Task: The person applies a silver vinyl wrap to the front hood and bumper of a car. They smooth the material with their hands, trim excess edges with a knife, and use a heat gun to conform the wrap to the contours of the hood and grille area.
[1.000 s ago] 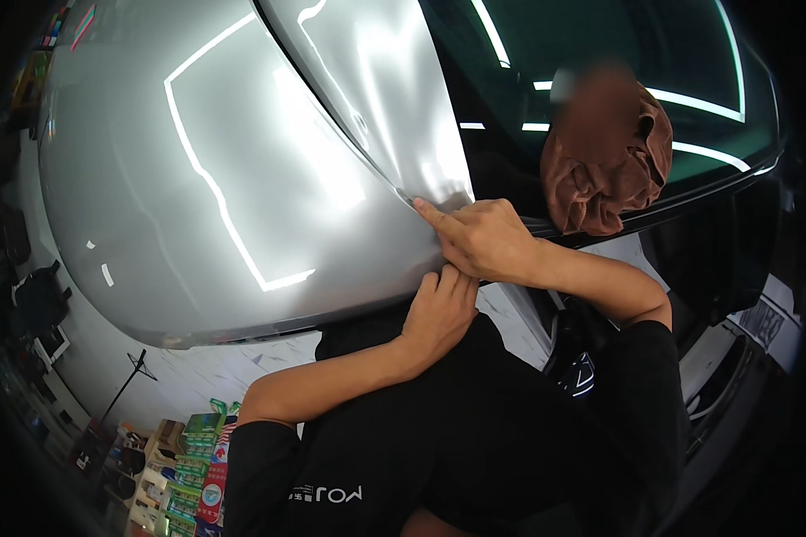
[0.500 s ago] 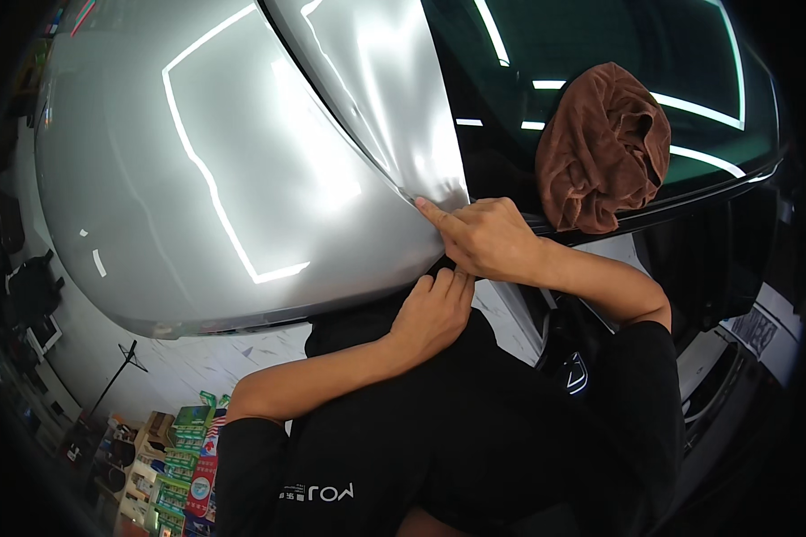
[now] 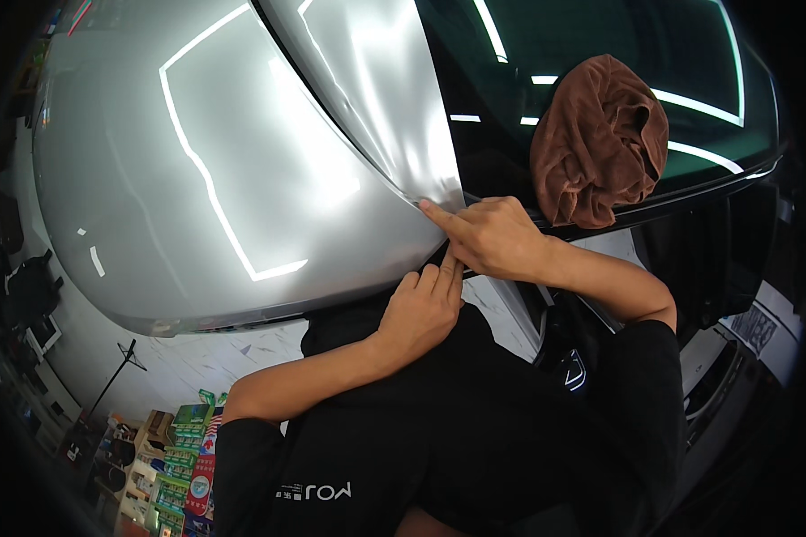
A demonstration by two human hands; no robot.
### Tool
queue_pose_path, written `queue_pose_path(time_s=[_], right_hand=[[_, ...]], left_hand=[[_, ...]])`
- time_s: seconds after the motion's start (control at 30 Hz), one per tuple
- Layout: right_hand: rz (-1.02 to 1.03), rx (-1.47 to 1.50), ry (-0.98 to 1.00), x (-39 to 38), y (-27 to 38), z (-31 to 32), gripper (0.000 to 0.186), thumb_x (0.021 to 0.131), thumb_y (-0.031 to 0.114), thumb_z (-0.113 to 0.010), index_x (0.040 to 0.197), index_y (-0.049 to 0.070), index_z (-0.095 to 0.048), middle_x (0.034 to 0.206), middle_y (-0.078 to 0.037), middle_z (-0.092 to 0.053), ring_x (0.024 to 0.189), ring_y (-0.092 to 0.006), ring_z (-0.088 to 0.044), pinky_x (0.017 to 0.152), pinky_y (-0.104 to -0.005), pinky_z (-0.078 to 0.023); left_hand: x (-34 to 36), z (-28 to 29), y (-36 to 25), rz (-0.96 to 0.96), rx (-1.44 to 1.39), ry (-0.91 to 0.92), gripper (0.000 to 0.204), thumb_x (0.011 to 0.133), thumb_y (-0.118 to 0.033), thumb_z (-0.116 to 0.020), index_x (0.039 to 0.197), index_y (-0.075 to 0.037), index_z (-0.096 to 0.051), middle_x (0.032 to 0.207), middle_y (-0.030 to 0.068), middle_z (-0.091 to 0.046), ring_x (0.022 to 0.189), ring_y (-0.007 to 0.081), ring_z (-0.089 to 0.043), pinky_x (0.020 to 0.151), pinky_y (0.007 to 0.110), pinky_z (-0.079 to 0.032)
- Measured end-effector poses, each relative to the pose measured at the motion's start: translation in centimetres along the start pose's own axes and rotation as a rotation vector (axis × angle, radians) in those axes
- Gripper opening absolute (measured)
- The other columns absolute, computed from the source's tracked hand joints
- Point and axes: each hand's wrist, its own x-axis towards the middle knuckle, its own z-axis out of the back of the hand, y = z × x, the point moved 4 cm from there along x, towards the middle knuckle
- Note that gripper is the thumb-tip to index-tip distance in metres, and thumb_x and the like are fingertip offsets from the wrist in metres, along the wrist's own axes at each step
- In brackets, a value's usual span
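"So, how much of this silver panel [image 3: 215, 152] looks settled?"

"Most of its broad face, I'd judge: it lies smooth and glossy. The silver strip [image 3: 394, 72] past the dark gap [image 3: 295, 67] doesn't; it is creased and puckered, most tightly near the corner, beside the dark glass [image 3: 698, 54]."

"And the hands?"

"Both are at that corner. The right hand [image 3: 501, 237] has its index finger [image 3: 439, 217] stretched out, tip touching the silver where the gap ends; its other fingers curl under, and I can't tell whether they pinch anything."

"The left one?"

"The left hand [image 3: 419, 311] sits just below, at the panel's edge, fingers long and close together, their tips reaching under the right hand. Whether they grip anything, I can't tell."

"Is that brown cloth [image 3: 600, 148] in use?"

"No, it lies bunched on the glass, untouched. What's left, as far as shows, is the puckered corner and the strip."
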Motion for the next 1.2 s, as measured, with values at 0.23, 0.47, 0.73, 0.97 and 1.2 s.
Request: queue_pose_path(time_s=[0.23,0.47,0.73,0.97,1.2], right_hand=[[0.049,-0.017,-0.003,-1.0,-0.5,-0.1,0.077,0.086,0.009,-0.075,0.158,0.002,-0.051,0.071,-0.005,-0.066,0.057,-0.0207,-0.064,0.055,-0.0357,-0.053],[0.072,-0.021,0.010,-1.2,-0.7,0.4,0.078,0.085,0.009,-0.076,0.158,0.002,-0.051,0.071,-0.005,-0.066,0.058,-0.0211,-0.064,0.057,-0.0365,-0.054],[0.037,-0.036,0.138,-1.7,-1.0,1.0,0.066,0.088,0.016,-0.075,0.151,0.002,-0.059,0.074,-0.006,-0.070,0.066,-0.0259,-0.070,0.062,-0.0403,-0.056],[0.051,-0.012,0.118,-2.1,-0.9,1.6,0.064,0.087,0.015,-0.075,0.148,0.001,-0.061,0.072,-0.006,-0.069,0.064,-0.0260,-0.069,0.061,-0.0406,-0.055],[0.065,-0.032,0.147,-2.5,-1.1,1.8,0.067,0.086,0.015,-0.076,0.150,0.001,-0.059,0.071,-0.006,-0.068,0.063,-0.0263,-0.068,0.060,-0.0404,-0.054]], left_hand=[[0.3,0.3,0.4,0.092,-0.033,0.046,0.073,0.081,-0.031,-0.084,0.137,0.011,-0.064,0.152,0.0260,-0.059,0.092,0.0235,-0.059,0.071,0.033,-0.050],[0.4,0.1,0.2,0.117,-0.024,0.070,0.078,0.081,-0.032,-0.085,0.141,0.011,-0.060,0.155,0.0251,-0.056,0.093,0.0240,-0.058,0.071,0.033,-0.049],[0.4,-0.1,0.0,0.120,0.016,0.101,0.081,0.080,-0.033,-0.086,0.143,0.010,-0.060,0.160,0.0251,-0.052,0.093,0.0235,-0.057,0.071,0.032,-0.047],[0.5,-0.1,-0.2,0.128,0.036,0.114,0.083,0.079,-0.035,-0.087,0.143,0.010,-0.060,0.162,0.0257,-0.049,0.093,0.0234,-0.057,0.070,0.032,-0.047],[0.6,-0.2,-0.4,0.131,0.065,0.120,0.088,0.076,-0.038,-0.089,0.145,0.009,-0.060,0.164,0.0252,-0.048,0.091,0.0228,-0.056,0.069,0.031,-0.046]])
